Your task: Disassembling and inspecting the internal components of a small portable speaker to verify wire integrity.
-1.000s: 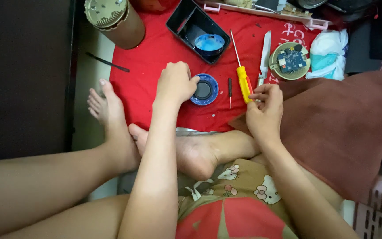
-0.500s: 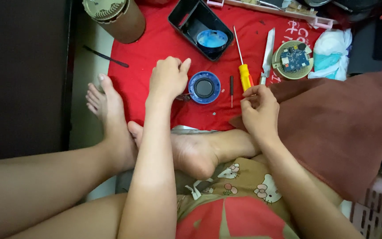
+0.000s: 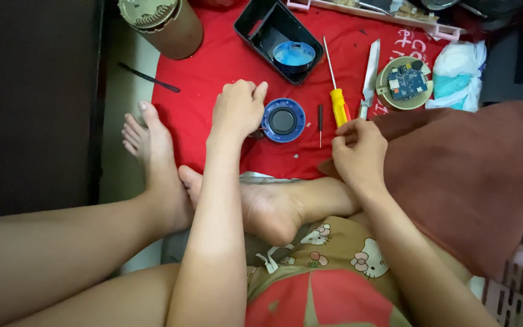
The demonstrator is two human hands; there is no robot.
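My left hand [image 3: 237, 110] is curled into a loose fist on the red cloth [image 3: 210, 66], its knuckles against the left rim of a blue round speaker part [image 3: 283, 120]. Some dark wire shows just under the hand. My right hand [image 3: 358, 148] has its fingers drawn together just below the handle of a yellow screwdriver [image 3: 338, 106], which lies on the cloth. I cannot see anything between those fingers. A small dark bit [image 3: 320, 117] lies between the speaker part and the screwdriver.
A black tray [image 3: 255, 24] holds a blue round piece [image 3: 293, 53]. A white serrated blade [image 3: 370, 75], a round circuit board [image 3: 404, 82] and a white-teal rag [image 3: 460, 63] lie at right. A brown canister [image 3: 167, 27], a thin black stick [image 3: 149, 77], a brown cloth [image 3: 473, 169] and my bare feet [image 3: 152, 151] surround the cloth.
My left hand has slid off the top of the blue speaker part to its left rim and closed into a fist. My right hand has stayed below the screwdriver handle.
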